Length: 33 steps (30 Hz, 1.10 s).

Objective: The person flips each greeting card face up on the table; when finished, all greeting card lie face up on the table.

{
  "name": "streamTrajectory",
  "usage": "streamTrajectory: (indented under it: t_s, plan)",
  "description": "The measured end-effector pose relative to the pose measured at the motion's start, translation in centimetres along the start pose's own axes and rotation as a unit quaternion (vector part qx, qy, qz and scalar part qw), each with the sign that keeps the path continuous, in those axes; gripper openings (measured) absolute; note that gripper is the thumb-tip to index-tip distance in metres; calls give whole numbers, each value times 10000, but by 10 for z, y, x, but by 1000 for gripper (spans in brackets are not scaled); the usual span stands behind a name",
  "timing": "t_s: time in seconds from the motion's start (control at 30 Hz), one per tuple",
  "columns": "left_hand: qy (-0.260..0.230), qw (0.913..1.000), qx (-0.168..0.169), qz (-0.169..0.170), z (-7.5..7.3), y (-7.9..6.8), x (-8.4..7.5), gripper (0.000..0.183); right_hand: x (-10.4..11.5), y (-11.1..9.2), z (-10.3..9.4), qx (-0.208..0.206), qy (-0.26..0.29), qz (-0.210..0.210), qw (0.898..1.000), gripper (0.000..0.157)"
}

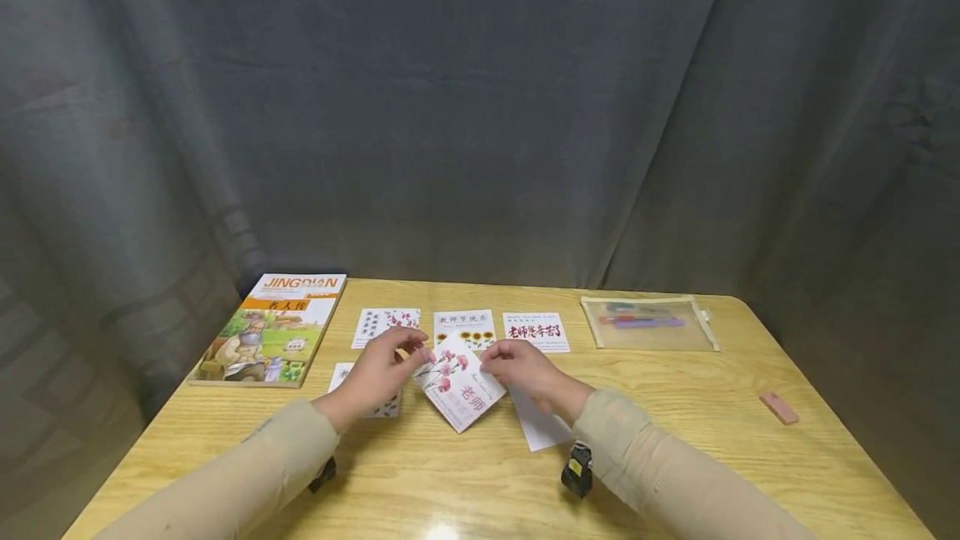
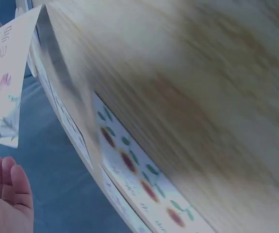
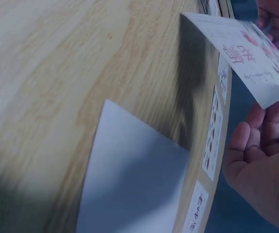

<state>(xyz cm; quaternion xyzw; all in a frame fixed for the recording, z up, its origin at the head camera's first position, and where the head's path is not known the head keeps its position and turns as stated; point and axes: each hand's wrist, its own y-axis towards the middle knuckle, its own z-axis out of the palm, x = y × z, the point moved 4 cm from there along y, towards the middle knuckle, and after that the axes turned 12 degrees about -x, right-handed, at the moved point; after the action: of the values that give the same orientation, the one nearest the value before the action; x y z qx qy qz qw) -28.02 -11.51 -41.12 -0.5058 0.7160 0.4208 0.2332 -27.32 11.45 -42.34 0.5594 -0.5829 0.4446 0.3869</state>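
Note:
A white greeting card [image 1: 463, 386] with pink flowers and red characters is held up, tilted, over the table. My right hand [image 1: 528, 369] pinches its right corner, thumb on top and fingers below, as the right wrist view shows. At the card's upper left side is my left hand [image 1: 382, 369], its fingers loosely bent; in the left wrist view a gap separates those fingers [image 2: 8, 182] from the card's edge. Below my right hand lies a plain white card [image 3: 134, 179], partly covered in the head view. Another printed card [image 1: 386, 408] lies partly hidden under my left hand.
Behind the hands, a row holds a red-flower card [image 1: 386, 325], a sunflower card [image 1: 463, 321] and a card with red lettering [image 1: 536, 332]. A book [image 1: 273, 332] lies at left. A clear zip pouch with pens [image 1: 648, 336] and a pink eraser [image 1: 778, 408] lie at right.

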Motion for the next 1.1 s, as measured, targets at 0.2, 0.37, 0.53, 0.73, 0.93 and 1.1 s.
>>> streamTrajectory:
  t_s: [0.2,0.37,0.53,0.73,0.93,1.1]
  plan:
    - [307,9988,228,299,6,-4,-4,8,2,1,4,171,-226,-149,9995,10]
    - [-72,9994,341,-43,5,-4,1,8,-2,3,4,34,-29,-50,10000,15]
    - [-558,9960,284,-630,1,0,9,9,-11,4,1,-340,657,360,9966,23]
    - [-731,9930,83,-921,-1,0,13,10,-15,3,2,-492,825,486,9942,7]
    - [-675,9901,-110,-1229,4,-6,15,19,-16,2,3,-793,705,617,9924,14]
    - [-744,9852,35,-1544,9,-13,15,31,-19,2,4,-1110,511,579,9908,23]
